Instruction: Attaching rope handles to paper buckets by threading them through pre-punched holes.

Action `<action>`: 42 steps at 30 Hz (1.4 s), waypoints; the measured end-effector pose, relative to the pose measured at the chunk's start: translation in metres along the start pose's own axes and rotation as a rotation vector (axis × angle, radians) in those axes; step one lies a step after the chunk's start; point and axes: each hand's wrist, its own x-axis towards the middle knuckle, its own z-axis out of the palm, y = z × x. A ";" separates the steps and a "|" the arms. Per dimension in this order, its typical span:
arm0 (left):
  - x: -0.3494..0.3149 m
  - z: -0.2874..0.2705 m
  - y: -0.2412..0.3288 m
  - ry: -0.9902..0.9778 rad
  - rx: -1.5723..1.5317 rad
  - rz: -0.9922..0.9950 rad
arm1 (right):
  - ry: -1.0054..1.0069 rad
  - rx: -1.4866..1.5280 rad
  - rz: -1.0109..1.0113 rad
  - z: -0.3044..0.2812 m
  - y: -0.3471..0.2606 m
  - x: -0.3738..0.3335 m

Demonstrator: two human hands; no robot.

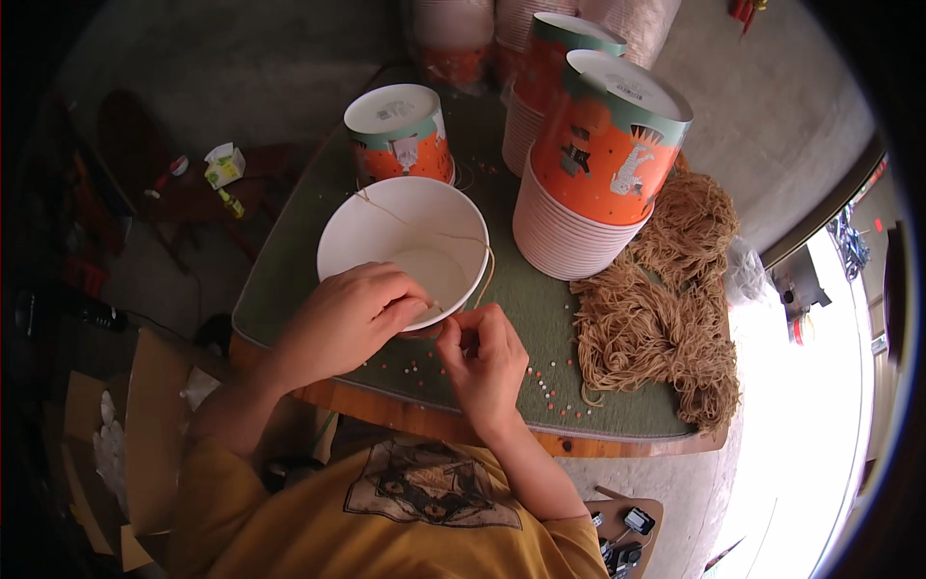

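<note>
A round paper bucket (403, 207) with a white inside stands mouth up on the table in front of me. A thin tan string (493, 265) runs across its mouth and over the right side of the rim. My left hand (352, 318) reaches over the near rim, its fingers closed just inside the wall, where a short bit of string shows at the fingertips. Just outside the same rim, my right hand (485, 367) pinches the string between thumb and fingers. The exact grip of the fingertips is partly hidden.
Stacked orange and green buckets (608, 154) stand upside down behind, with one short upturned bucket (395, 125) at the back left. Tan string bundles (656, 318) lie at the right. Small white and orange beads (545, 386) dot the green tabletop (289, 280). An opened carton (145, 434) sits lower left.
</note>
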 end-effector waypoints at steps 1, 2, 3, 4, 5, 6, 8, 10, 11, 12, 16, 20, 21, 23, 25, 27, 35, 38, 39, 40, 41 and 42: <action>0.004 -0.001 0.000 -0.056 -0.050 -0.021 | -0.005 0.003 0.008 0.000 0.000 0.000; 0.007 -0.002 -0.001 -0.055 -0.050 -0.016 | -0.009 0.006 0.016 0.000 0.000 0.001; 0.011 -0.002 -0.004 -0.113 -0.095 -0.029 | -0.007 0.004 0.013 0.000 -0.001 0.001; 0.013 -0.002 -0.005 -0.170 -0.141 -0.041 | -0.009 0.004 0.014 -0.001 -0.001 0.002; 0.016 -0.002 -0.006 -0.169 -0.141 -0.038 | -0.011 0.004 0.015 -0.001 -0.002 0.002; 0.018 -0.002 -0.006 -0.236 -0.283 -0.144 | -0.010 0.002 0.013 -0.001 -0.003 0.002; 0.022 -0.001 -0.007 -0.306 -0.426 -0.252 | -0.017 0.024 0.021 -0.001 -0.002 0.003; 0.025 0.000 -0.007 -0.322 -0.434 -0.227 | 0.007 0.029 0.003 0.000 -0.001 0.004; 0.027 0.000 -0.006 -0.324 -0.435 -0.226 | 0.032 0.036 -0.015 0.001 0.000 0.004; 0.028 -0.001 -0.005 -0.327 -0.418 -0.225 | 0.032 0.034 -0.014 0.000 0.000 0.004; 0.025 0.008 -0.020 -0.203 -0.601 -0.112 | -0.119 0.210 0.158 -0.011 -0.002 0.006; 0.030 -0.003 -0.014 -0.220 -0.707 -0.273 | -0.287 0.321 0.271 -0.034 0.002 0.016; 0.031 -0.005 -0.013 -0.232 -0.762 -0.278 | -0.359 0.382 0.308 -0.040 0.003 0.020; 0.032 -0.005 -0.012 -0.243 -0.819 -0.282 | -0.420 0.408 0.338 -0.050 -0.003 0.030; 0.033 -0.005 -0.013 -0.268 -0.857 -0.292 | -0.504 0.513 0.344 -0.054 -0.005 0.038; 0.032 -0.001 -0.017 -0.294 -0.849 -0.282 | -0.535 0.592 0.345 -0.055 -0.007 0.045; 0.030 -0.004 -0.008 -0.398 -0.782 -0.206 | -0.579 0.834 0.324 -0.060 -0.017 0.067; 0.028 -0.002 -0.010 -0.406 -0.710 -0.118 | -0.549 0.801 0.312 -0.061 -0.014 0.068; 0.028 -0.002 -0.009 -0.394 -0.733 -0.134 | -0.543 0.800 0.319 -0.062 -0.014 0.067; 0.027 -0.001 -0.009 -0.381 -0.756 -0.151 | -0.537 0.800 0.327 -0.063 -0.013 0.067; 0.027 0.000 -0.010 -0.380 -0.757 -0.151 | -0.538 0.799 0.327 -0.064 -0.013 0.066; 0.027 0.001 -0.011 -0.355 -0.713 -0.150 | -0.544 0.772 0.299 -0.065 -0.012 0.066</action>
